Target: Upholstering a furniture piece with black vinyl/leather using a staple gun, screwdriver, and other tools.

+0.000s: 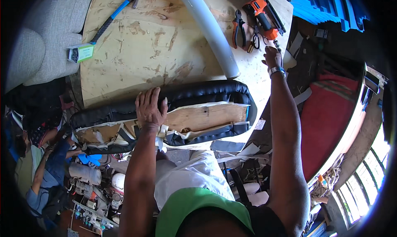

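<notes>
A long black padded upholstery panel (198, 90) lies with its bare wooden back (206, 117) up along the table's near edge. White lining shows around the wood, and loose black cover flaps hang on the near side. My left hand (149, 108) lies flat across the panel's middle, fingers stretched over the black padding. Out at the upper right, my right hand (273, 59) has its fingers curled at the hose fitting (277, 43) of an orange and black staple gun (261, 15). The hand hides part of the fitting.
On the plywood table (165, 38) lie a blue-handled claw hammer (113, 16), a small box (80, 53), a grey tube (206, 30), cutting pliers (238, 29) and scissors (255, 40). A grey sofa (53, 26) stands left. Another person's arm (40, 170) shows at lower left beside machine parts.
</notes>
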A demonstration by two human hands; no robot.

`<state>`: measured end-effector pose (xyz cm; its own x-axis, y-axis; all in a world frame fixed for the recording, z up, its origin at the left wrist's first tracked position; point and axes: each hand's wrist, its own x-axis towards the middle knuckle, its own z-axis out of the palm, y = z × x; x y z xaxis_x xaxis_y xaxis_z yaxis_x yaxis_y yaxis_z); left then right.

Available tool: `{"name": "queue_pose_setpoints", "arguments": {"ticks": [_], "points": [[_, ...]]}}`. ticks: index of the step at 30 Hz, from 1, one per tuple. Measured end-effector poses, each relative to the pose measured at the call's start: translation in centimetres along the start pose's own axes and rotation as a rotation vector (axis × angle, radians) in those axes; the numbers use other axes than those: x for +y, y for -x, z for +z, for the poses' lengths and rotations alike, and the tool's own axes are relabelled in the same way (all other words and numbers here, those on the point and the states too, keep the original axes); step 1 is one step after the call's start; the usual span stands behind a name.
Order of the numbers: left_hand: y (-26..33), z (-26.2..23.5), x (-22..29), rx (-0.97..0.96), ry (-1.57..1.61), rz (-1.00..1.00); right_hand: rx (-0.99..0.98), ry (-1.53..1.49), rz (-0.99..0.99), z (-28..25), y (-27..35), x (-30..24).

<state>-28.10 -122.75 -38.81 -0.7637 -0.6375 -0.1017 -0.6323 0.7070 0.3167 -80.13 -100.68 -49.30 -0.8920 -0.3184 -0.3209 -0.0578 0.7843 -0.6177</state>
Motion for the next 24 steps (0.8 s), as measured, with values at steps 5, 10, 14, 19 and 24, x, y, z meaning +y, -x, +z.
{"name": "queue_pose_setpoints", "arguments": {"ticks": [5, 10, 14, 19, 24], "points": [[-0.1, -0.5, -0.8, -0.024, -0.008, -0.023, -0.063, -0.192, 0.256, 1.3, 2.0, -2.5], [-0.6, -0.5, -0.8, -0.018, -0.006, -0.007, -0.03, -0.018, 0.191, 3.2, 1.5, -4.1], [-0.4, 0.0, -1.0, -0.02, -0.011, 0.0, 0.277, 0.203, -0.797, 5.6, 3.8, -8.7], [0.2, 0.1, -0.9, -0.026, -0.015, -0.01, 0.221, -0.438, 0.063, 7.0, 4.2, -6.9], [0.8, 0.8, -1.3, -0.015, -0.042, -0.011, 0.031, 0.209, -0.14, 8.6, 4.6, -1.6]]}}
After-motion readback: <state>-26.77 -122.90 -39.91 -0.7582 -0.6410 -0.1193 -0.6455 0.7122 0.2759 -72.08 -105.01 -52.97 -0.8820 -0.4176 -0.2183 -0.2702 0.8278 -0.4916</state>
